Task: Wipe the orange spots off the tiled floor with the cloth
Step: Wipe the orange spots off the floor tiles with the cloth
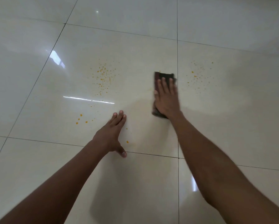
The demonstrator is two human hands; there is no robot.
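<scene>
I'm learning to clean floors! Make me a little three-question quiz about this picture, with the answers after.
1. True or false: the right hand presses flat on the dark cloth.
2. Which hand rests bare on the tiled floor? A) the left hand B) the right hand C) neither
3. Fill in: the biggest cluster of orange spots lies to the ____ of the cloth.

Key
1. True: its fingers lie straight on the cloth.
2. A
3. Left. A fainter patch lies right of the cloth, and a few drops lie near the left hand.
</scene>
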